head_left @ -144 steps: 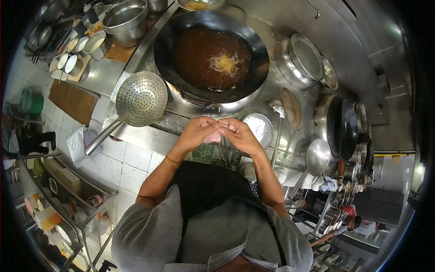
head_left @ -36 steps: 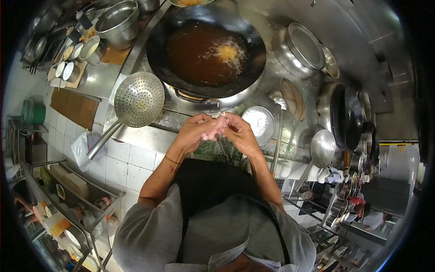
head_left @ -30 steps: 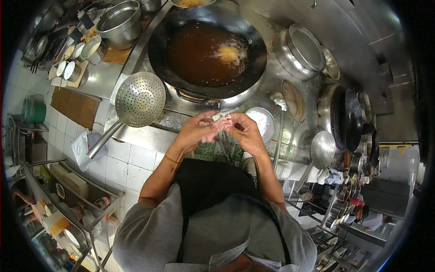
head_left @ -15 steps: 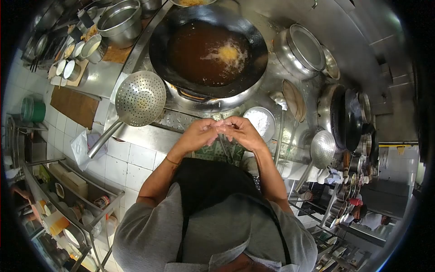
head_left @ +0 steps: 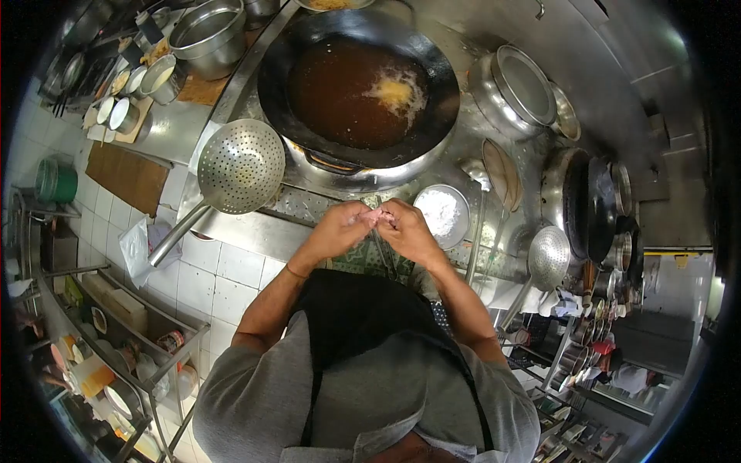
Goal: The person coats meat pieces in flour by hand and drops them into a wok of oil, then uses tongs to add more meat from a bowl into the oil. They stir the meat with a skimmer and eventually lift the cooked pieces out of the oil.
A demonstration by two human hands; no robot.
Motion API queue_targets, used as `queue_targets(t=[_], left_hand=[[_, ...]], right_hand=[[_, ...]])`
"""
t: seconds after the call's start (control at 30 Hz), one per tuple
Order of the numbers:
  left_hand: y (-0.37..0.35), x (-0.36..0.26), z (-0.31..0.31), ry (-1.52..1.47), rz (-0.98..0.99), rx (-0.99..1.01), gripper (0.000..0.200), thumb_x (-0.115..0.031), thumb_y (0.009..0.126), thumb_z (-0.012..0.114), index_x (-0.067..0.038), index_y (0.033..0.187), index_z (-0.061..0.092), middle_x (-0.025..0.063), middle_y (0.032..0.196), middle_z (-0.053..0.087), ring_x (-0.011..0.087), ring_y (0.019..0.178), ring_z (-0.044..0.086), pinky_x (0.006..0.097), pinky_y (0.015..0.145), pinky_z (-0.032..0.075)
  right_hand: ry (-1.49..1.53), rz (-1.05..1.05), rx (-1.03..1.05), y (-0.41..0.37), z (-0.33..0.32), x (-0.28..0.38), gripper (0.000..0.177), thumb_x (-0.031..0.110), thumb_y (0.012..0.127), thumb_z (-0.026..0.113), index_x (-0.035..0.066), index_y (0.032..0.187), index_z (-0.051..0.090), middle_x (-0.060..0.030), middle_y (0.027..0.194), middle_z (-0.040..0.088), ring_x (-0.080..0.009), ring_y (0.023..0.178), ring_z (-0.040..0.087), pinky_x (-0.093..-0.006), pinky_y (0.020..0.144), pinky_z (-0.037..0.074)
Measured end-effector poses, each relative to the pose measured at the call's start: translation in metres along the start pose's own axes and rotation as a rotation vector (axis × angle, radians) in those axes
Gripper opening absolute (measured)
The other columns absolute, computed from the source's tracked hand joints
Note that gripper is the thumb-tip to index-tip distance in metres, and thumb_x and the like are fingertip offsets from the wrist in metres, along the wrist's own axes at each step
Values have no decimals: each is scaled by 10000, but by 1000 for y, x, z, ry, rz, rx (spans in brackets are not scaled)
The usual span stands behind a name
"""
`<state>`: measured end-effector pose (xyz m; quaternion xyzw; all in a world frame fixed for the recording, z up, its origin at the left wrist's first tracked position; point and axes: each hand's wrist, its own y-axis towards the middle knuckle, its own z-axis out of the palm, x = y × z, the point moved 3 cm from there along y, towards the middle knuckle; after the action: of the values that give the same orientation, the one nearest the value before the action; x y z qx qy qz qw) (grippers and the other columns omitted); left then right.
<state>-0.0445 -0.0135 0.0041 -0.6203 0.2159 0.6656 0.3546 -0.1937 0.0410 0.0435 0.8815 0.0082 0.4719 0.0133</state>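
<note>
The left hand [head_left: 340, 231] and right hand [head_left: 411, 233], fingers curled nearly closed, pinch a pink piece [head_left: 373, 215] between them, seemingly to steady it from both sides, with the wok [head_left: 275, 96] at twelve o'clock and powder bowl [head_left: 465, 216] at three, presumably for reach.

This is a working kitchen: large black wok [head_left: 438, 73], perforated skimmer [head_left: 241, 166], metal pot [head_left: 220, 62].

From where I'm standing, I can't read any words or numbers. One jar [head_left: 170, 340] seems to have a reddish label [head_left: 167, 342] (much too small to make out).
</note>
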Motion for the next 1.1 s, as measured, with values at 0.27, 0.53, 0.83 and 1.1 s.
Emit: queue_targets(t=[0.27,0.53,0.83,1.1], left_hand=[[-9,-20,-13,-251,16,-17,143,-176,929,579,-37,902,592,-20,658,544,31,541,485,184,454,377],[-6,-13,-33,-346,-12,-122,142,-170,916,606,-28,925,604,-22,671,563,26,525,501,191,447,403],[-11,-3,-34,-428,-65,-175,146,-152,906,614,-11,940,599,9,715,590,62,534,531,215,441,429],[-13,10,-42,-534,-81,-251,158,-158,902,621,-11,951,594,21,731,606,72,525,543,212,430,439]], right_hand=[[594,373,-220,1,-15,-72,172,6,910,526,-13,1048,626,-103,914,645,-167,776,609,-304,676,510],[1261,484,-286,-9,-10,-92,226,-109,827,493,-9,1019,557,-96,923,599,-162,729,574,-275,723,488],[1601,516,-165,-18,-14,-59,225,92,922,533,-17,1117,558,-92,984,601,-158,767,562,-280,699,490],[2031,637,-335,-22,10,-55,188,169,948,530,0,1006,588,-105,958,592,-147,673,522,-219,551,446]])
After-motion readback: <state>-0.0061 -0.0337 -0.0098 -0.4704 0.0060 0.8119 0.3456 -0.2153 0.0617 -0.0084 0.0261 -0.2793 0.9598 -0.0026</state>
